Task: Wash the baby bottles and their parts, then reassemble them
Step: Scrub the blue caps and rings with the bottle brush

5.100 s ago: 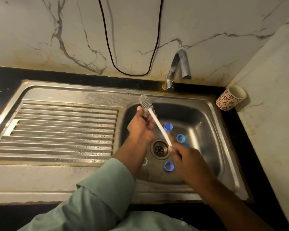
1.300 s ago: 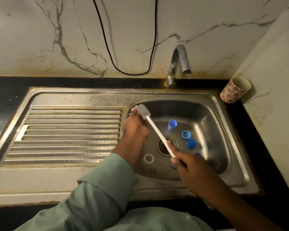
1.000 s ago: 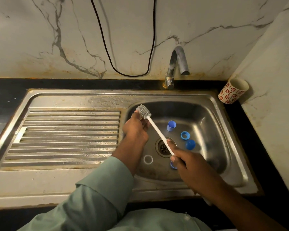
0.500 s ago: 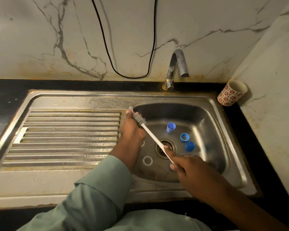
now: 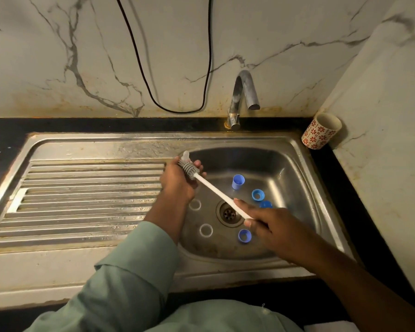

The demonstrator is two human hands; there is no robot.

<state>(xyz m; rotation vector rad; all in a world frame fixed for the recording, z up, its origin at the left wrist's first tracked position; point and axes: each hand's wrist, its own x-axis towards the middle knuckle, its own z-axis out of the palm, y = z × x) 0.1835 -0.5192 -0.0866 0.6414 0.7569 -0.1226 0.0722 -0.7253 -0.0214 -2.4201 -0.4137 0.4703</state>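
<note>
The left hand (image 5: pixel 177 182) curls around a clear teat (image 5: pixel 185 155) over the sink (image 5: pixel 304 164) basin's left edge, the brush (image 5: pixel 216 189) bristles pushed into it. The right hand (image 5: pixel 271 226) pinches the white handle's end. Blue caps (image 5: pixel 238 181) and clear rings (image 5: pixel 206 230) lie around the drain (image 5: pixel 229 213).

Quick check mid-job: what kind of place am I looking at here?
Most likely a home kitchen: a steel sink with a ribbed drainboard, a wall tap against marble-look tiling, and a patterned cup on the dark counter.
</note>
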